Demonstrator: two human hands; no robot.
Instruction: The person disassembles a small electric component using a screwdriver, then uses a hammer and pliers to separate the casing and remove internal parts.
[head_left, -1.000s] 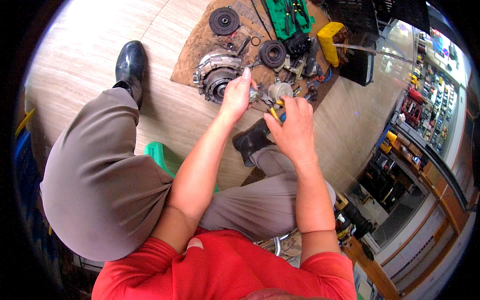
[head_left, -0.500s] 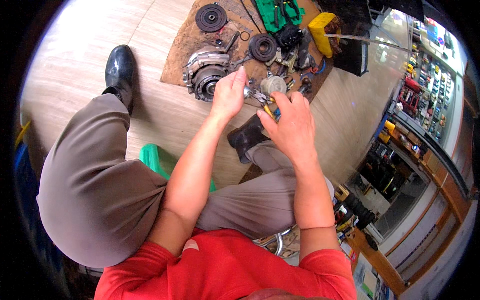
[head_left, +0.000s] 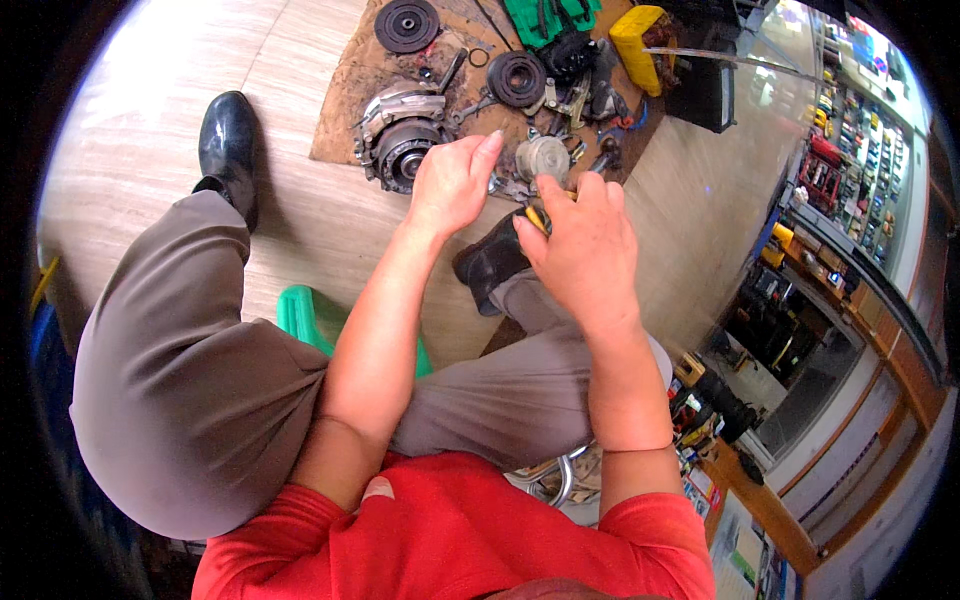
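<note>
Stained cardboard is lying on pale floor; the right hand is gripping yellow-handled pliers, the left hand is curling thumb-up, whether around something I can't tell.

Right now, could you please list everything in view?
Cardboard: one, brown, on floor
Large machine part: one, silver, cardboard's left
Wheels: two, black, on cardboard
Round part: one, grey, near right hand
Small parts: uncounted, mixed, on cardboard
Tool case: one, green, top edge
Block: one, yellow, right of case
Boxy thing: one, black, beside block
Plastic thing: one, green, between legs
Shop goods: uncounted, mixed, far right
Pliers: one, yellow handles, in right hand
Shoes: two, black, on floor
Trousers: one, grey, on legs
Shirt: one, red, bottom
Hands: two, bare, centre
</note>
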